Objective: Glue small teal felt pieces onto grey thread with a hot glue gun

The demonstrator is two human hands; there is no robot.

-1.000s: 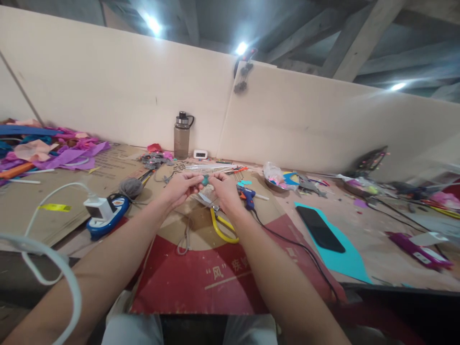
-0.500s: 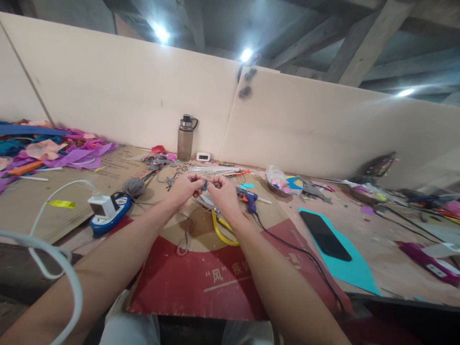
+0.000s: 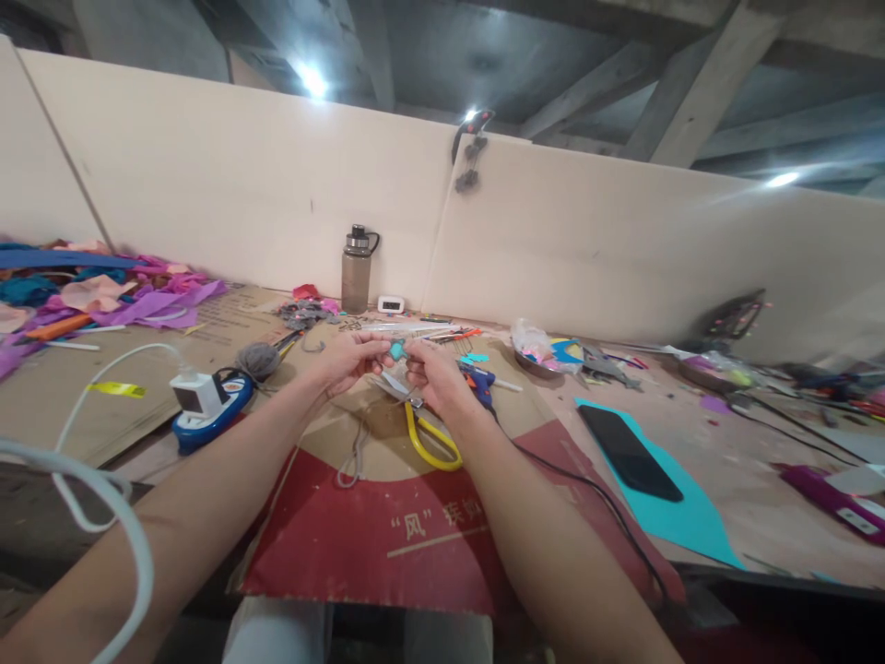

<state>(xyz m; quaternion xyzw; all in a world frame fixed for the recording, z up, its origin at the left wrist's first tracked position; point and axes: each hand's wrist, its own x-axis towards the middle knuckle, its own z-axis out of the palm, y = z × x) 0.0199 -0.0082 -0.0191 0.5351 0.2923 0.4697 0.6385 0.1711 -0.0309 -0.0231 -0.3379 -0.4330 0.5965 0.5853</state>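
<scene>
Between the fingertips of both hands is a small teal piece (image 3: 396, 350), too small to name its kind. My left hand (image 3: 348, 361) pinches it from the left, fingers bent. My right hand (image 3: 435, 371) holds it from the right, its fingers curled. Just below the hands, yellow-handled scissors (image 3: 434, 444) lie on the red and tan cardboard (image 3: 359, 544), their blades partly behind the right hand. A loop of grey yarn (image 3: 356, 456) lies left of the scissors. Beside my right wrist is a blue glue gun (image 3: 482, 383), partly covered.
A bottle (image 3: 356, 272) and a small white clock (image 3: 391, 304) stand by the partition. Left are a blue power strip (image 3: 214, 415), a grey yarn ball (image 3: 258, 360) and purple scraps (image 3: 166, 304). A black phone (image 3: 629, 452) lies on a teal sheet (image 3: 698, 526) at right.
Both hands have drawn slightly apart, and more of the teal piece shows between the fingertips. The scissors and other things on the table lie as before; the view has shifted slightly.
</scene>
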